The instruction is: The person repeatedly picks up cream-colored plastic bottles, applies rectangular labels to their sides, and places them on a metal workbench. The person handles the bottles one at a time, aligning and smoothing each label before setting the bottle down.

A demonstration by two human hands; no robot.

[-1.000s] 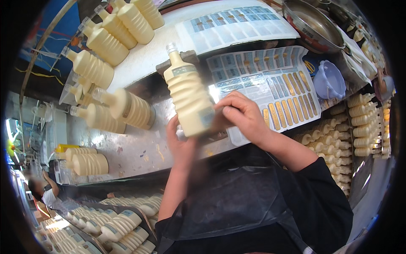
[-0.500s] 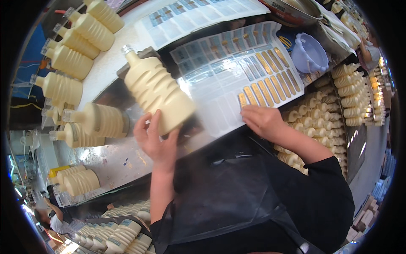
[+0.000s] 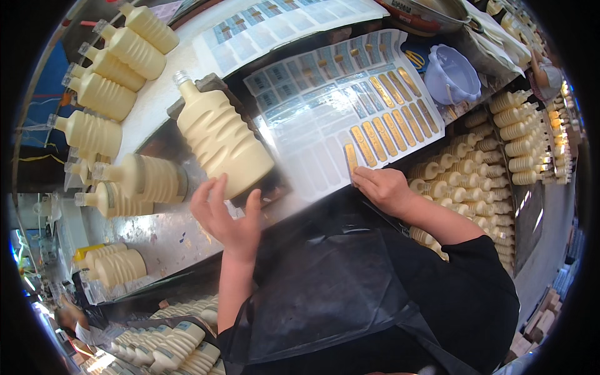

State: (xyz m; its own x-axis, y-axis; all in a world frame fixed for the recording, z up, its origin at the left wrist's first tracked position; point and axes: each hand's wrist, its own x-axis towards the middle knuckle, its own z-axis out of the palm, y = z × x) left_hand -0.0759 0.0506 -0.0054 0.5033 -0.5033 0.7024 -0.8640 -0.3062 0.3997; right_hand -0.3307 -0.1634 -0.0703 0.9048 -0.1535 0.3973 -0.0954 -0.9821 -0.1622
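Observation:
A large cream-coloured bottle (image 3: 225,140) with wavy ridges and a clear neck lies tilted on a dark rest, its base toward me. Close by that base is my left hand (image 3: 228,215), fingers spread and apart from one another; whether a fingertip still touches the bottle I cannot tell. My right hand (image 3: 384,189) pinches the near end of a narrow gold label (image 3: 351,156) at the front edge of the label sheet (image 3: 309,140). The label's far end lies over the sheet, beside a row of similar gold strips.
A second label sheet (image 3: 275,28) lies farther back. Several cream bottles (image 3: 140,178) stand or lie along the left. A lilac bucket (image 3: 451,75) is at the far right, with yellow-handled scissors (image 3: 414,58) beside it. Rows of stacked bottles (image 3: 459,178) lie below the table's right side.
My left hand has drawn slightly left and down, its fingers opening more from the bottle's base. The right hand has shifted a little left and down, and the gold label has swung out of line.

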